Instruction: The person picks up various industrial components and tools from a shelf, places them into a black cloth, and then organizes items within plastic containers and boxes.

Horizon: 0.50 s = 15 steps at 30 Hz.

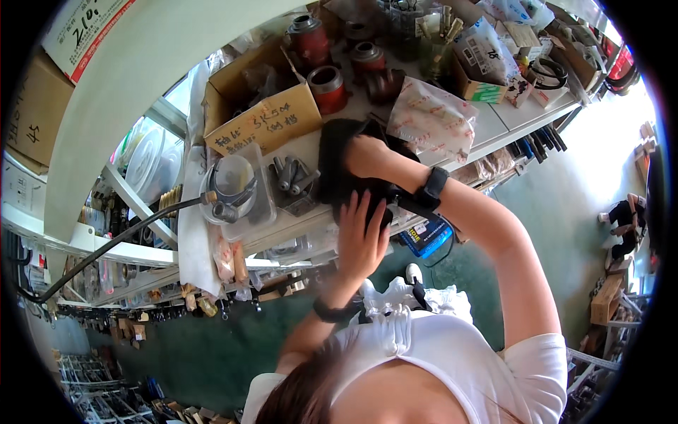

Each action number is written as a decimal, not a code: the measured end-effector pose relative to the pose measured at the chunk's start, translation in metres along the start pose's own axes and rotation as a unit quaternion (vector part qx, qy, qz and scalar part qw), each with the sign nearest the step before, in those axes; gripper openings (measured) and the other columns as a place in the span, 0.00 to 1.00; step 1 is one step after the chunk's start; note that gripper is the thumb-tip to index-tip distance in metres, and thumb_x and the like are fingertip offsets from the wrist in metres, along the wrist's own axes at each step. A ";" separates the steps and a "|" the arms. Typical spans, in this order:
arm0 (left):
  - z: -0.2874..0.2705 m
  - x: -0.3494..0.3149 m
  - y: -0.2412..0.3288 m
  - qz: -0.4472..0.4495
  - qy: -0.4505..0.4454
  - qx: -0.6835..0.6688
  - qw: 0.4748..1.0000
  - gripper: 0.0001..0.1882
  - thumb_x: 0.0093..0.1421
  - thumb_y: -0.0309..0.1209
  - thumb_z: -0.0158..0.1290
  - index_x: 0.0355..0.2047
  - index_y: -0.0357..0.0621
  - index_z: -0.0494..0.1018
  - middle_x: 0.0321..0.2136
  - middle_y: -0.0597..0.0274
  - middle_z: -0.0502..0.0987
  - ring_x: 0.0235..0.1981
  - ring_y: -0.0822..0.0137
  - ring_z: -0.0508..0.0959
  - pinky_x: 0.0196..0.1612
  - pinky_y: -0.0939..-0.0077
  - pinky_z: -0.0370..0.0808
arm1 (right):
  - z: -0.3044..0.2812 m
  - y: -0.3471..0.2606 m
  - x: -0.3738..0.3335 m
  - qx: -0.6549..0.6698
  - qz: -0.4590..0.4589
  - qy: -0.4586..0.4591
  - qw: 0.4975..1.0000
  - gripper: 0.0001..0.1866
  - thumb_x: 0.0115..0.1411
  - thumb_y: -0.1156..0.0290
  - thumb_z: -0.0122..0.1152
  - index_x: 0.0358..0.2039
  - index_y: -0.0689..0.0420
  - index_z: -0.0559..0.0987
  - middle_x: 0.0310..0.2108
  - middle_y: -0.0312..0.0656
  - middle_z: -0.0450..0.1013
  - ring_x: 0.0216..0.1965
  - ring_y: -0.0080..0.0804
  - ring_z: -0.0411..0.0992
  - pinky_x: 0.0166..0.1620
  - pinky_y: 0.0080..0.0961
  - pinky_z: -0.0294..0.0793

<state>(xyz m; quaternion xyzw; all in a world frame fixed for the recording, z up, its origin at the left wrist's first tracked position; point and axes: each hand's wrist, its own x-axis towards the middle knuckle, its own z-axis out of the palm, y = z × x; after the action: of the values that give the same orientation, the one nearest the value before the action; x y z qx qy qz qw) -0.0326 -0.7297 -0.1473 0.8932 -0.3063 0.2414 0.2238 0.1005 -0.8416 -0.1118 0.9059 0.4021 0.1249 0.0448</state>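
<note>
Black, apparently soft bag [333,166] at the shelf's [492,123] front edge, right of the metal parts [291,177]: best braced with the left hand [359,237] pressed flat, while the right hand [369,157] works in small, slow movements; left hand open, fingers extended against the bag's near side; right hand bent over its upper part, fingers hidden, grip impossible to tell; bag beneath the right hand, beyond the left.

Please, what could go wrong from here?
The red-printed white package lies near the right hand and the shelf edge; a careless movement might push it off. The clear plastic tub also stands near the edge and might fall if the black bag-like item bumps it.
</note>
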 end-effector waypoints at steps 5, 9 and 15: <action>0.008 0.012 0.018 -0.022 0.040 0.010 0.999 0.28 0.51 0.37 0.52 0.52 0.43 0.62 0.50 0.43 0.59 0.53 0.41 0.59 0.54 0.49 0.58 | -0.022 -0.002 -0.017 0.005 0.011 0.104 0.994 0.10 0.46 0.68 0.50 0.18 0.55 0.79 0.23 0.41 0.75 0.27 0.37 0.73 0.30 0.30 0.71; 0.011 0.023 0.006 -0.026 0.048 0.042 0.998 0.31 0.49 0.39 0.54 0.53 0.44 0.60 0.51 0.44 0.60 0.53 0.43 0.58 0.52 0.50 0.57 | 0.005 0.009 0.002 -0.016 0.022 -0.009 1.000 0.10 0.47 0.69 0.49 0.19 0.56 0.79 0.25 0.42 0.75 0.29 0.38 0.73 0.31 0.30 0.71; 0.012 0.039 -0.008 -0.039 0.050 0.138 0.988 0.26 0.49 0.38 0.52 0.51 0.54 0.64 0.46 0.56 0.65 0.49 0.54 0.64 0.47 0.60 0.62 | 0.046 0.019 0.027 0.048 0.065 0.020 0.996 0.12 0.47 0.68 0.48 0.20 0.57 0.79 0.25 0.44 0.75 0.28 0.39 0.73 0.32 0.32 0.71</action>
<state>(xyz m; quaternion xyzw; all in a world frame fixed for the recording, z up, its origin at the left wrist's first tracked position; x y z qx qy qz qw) 0.0028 -0.7476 -0.1364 0.9135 -0.2234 0.3172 0.1224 0.1435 -0.8331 -0.1479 0.9286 0.3484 0.1265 -0.0154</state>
